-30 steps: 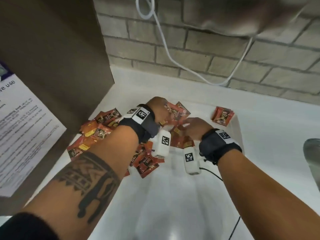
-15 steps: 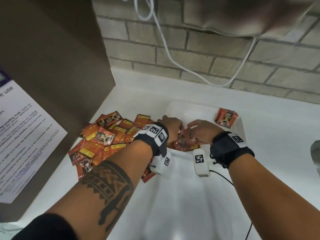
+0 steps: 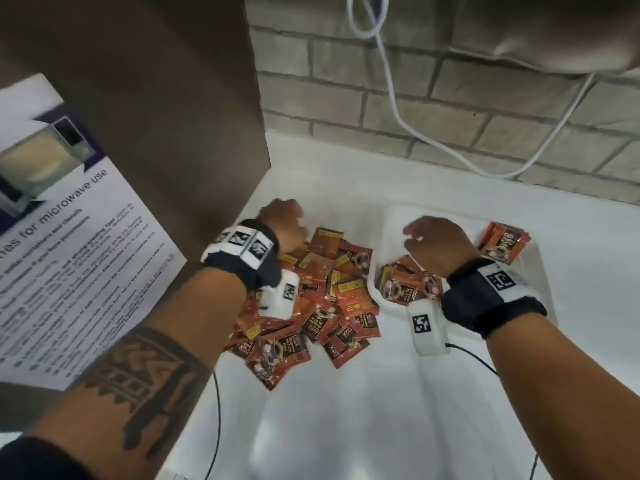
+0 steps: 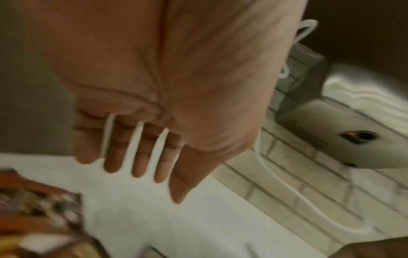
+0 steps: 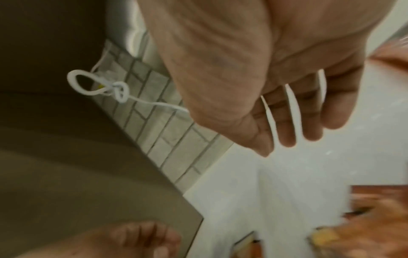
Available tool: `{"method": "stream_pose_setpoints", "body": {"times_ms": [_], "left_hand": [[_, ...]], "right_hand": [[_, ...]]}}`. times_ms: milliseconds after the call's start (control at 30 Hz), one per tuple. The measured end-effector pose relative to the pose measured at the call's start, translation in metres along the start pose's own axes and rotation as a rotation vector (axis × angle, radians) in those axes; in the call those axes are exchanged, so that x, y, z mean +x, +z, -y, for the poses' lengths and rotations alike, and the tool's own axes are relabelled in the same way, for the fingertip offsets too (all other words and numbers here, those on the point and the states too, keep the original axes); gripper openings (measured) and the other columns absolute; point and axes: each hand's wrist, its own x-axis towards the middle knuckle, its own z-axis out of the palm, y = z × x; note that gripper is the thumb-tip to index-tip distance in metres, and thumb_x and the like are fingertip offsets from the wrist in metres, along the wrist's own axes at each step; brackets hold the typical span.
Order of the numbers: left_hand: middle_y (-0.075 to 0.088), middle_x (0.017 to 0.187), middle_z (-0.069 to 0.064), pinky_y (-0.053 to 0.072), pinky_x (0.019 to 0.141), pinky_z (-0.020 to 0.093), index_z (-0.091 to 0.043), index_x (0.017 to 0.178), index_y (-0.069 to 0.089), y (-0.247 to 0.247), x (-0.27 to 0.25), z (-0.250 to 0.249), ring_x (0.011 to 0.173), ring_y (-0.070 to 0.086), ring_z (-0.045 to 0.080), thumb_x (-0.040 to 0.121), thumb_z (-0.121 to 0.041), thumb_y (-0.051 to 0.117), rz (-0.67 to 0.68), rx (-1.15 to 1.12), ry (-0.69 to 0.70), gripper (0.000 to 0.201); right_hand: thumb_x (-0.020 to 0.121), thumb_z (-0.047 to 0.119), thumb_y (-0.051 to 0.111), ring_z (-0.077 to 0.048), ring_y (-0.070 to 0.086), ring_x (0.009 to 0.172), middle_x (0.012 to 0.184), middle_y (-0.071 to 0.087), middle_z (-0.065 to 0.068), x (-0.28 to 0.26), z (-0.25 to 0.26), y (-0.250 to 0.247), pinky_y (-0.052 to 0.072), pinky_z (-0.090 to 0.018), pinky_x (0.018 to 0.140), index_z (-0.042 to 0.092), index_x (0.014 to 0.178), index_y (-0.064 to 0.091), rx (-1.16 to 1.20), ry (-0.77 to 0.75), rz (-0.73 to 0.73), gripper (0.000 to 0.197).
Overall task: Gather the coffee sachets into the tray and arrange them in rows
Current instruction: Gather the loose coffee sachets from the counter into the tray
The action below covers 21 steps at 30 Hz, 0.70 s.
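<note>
A loose pile of red-orange coffee sachets (image 3: 311, 299) lies on the white counter, left of the white tray (image 3: 393, 216). Several sachets (image 3: 405, 285) lie jumbled in the tray's near left corner, and a neat stack (image 3: 505, 242) sits in its far right corner. My left hand (image 3: 282, 220) hovers over the far end of the pile with straight, empty fingers (image 4: 137, 157); the sachets (image 4: 33, 209) show blurred below it. Above the tray's middle hangs my right hand (image 3: 436, 244), its fingers (image 5: 287, 122) straight and holding nothing.
A tall brown panel (image 3: 173, 98) with a microwave notice sheet (image 3: 69, 254) stands close on the left. A brick wall with a hanging white cable (image 3: 398, 109) runs behind. Thin black wires (image 3: 218, 410) trail over the white counter in front.
Half a second ago both hands met over sachets at the tray's near left edge. Now they are apart and empty: left back over the pile, right over the tray.
</note>
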Motion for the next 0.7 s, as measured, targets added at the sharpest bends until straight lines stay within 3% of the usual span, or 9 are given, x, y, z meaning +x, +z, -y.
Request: {"method": "stream_pose_setpoints", "body": {"times_ms": [100, 167, 233, 300, 367, 467, 567, 633, 700], "left_hand": [[0.056, 0.139, 0.014, 0.049, 0.095, 0.037, -0.009, 0.138, 0.051, -0.008, 0.016, 0.045, 0.121, 0.057, 0.034, 0.093, -0.040, 0.063, 0.011, 0.159, -0.178, 0.056], [0.049, 0.146, 0.014, 0.046, 0.103, 0.040, -0.010, 0.145, 0.042, -0.002, 0.025, 0.062, 0.129, 0.052, 0.035, 0.092, -0.046, 0.064, 0.025, 0.188, -0.228, 0.068], [0.047, 0.149, 0.012, 0.046, 0.105, 0.045, -0.013, 0.148, 0.036, 0.005, 0.032, 0.071, 0.129, 0.051, 0.035, 0.093, -0.045, 0.062, 0.054, 0.161, -0.245, 0.069], [0.048, 0.147, 0.013, 0.047, 0.104, 0.044, -0.014, 0.148, 0.036, 0.012, 0.041, 0.074, 0.128, 0.052, 0.036, 0.095, -0.046, 0.060, 0.056, 0.147, -0.244, 0.066], [0.045, 0.148, 0.016, 0.045, 0.103, 0.044, -0.013, 0.148, 0.035, 0.016, 0.045, 0.075, 0.132, 0.048, 0.037, 0.095, -0.045, 0.060, 0.039, 0.170, -0.252, 0.066], [0.043, 0.148, 0.019, 0.045, 0.103, 0.048, -0.008, 0.146, 0.033, 0.022, 0.051, 0.078, 0.134, 0.046, 0.040, 0.088, -0.043, 0.071, 0.036, 0.216, -0.263, 0.078], [0.043, 0.149, 0.020, 0.044, 0.104, 0.046, -0.006, 0.145, 0.034, 0.025, 0.056, 0.078, 0.135, 0.046, 0.038, 0.096, -0.029, 0.063, 0.015, 0.160, -0.274, 0.062], [0.046, 0.146, 0.020, 0.045, 0.102, 0.044, -0.004, 0.145, 0.036, 0.024, 0.057, 0.077, 0.133, 0.049, 0.037, 0.097, -0.025, 0.061, 0.000, 0.107, -0.278, 0.058], [0.055, 0.138, 0.019, 0.049, 0.094, 0.039, 0.000, 0.139, 0.044, 0.023, 0.057, 0.078, 0.125, 0.056, 0.036, 0.093, -0.028, 0.069, 0.009, 0.060, -0.276, 0.059]], "right_hand": [[0.096, 0.014, 0.054, -0.024, 0.059, 0.117, 0.128, 0.065, -0.005, 0.012, 0.055, 0.008, 0.044, -0.026, 0.094, 0.009, 0.116, 0.070, 0.041, -0.126, 0.035, 0.026], [0.095, 0.018, 0.057, -0.023, 0.056, 0.121, 0.134, 0.061, -0.005, 0.026, 0.087, 0.021, 0.042, -0.022, 0.089, 0.012, 0.125, 0.064, -0.007, -0.158, 0.107, 0.032], [0.096, 0.019, 0.058, -0.026, 0.056, 0.123, 0.136, 0.058, -0.009, 0.045, 0.108, 0.037, 0.046, -0.027, 0.094, 0.008, 0.132, 0.058, -0.110, -0.124, 0.200, 0.038], [0.092, 0.022, 0.065, -0.026, 0.063, 0.106, 0.128, 0.061, -0.010, 0.061, 0.118, 0.052, 0.052, -0.030, 0.084, 0.008, 0.120, 0.063, -0.224, -0.087, 0.296, 0.032], [0.081, 0.028, 0.076, -0.023, 0.064, 0.093, 0.115, 0.063, -0.005, 0.078, 0.119, 0.069, 0.049, -0.027, 0.074, 0.011, 0.114, 0.066, -0.337, -0.054, 0.353, 0.039], [0.079, 0.032, 0.079, -0.028, 0.062, 0.113, 0.102, 0.055, -0.001, 0.089, 0.123, 0.085, 0.050, -0.033, 0.085, 0.013, 0.124, 0.063, -0.449, -0.015, 0.356, 0.051], [0.077, 0.033, 0.081, -0.031, 0.057, 0.123, 0.126, 0.058, -0.008, 0.093, 0.126, 0.093, 0.051, -0.038, 0.098, 0.008, 0.127, 0.058, -0.533, 0.019, 0.326, 0.061], [0.069, 0.037, 0.087, -0.032, 0.057, 0.120, 0.126, 0.055, -0.015, 0.096, 0.127, 0.100, 0.053, -0.040, 0.097, 0.003, 0.132, 0.050, -0.500, 0.074, 0.329, 0.080], [0.062, 0.041, 0.091, -0.033, 0.063, 0.110, 0.112, 0.056, -0.016, 0.100, 0.126, 0.104, 0.056, -0.041, 0.090, -0.002, 0.133, 0.044, -0.458, 0.163, 0.304, 0.095]]}}
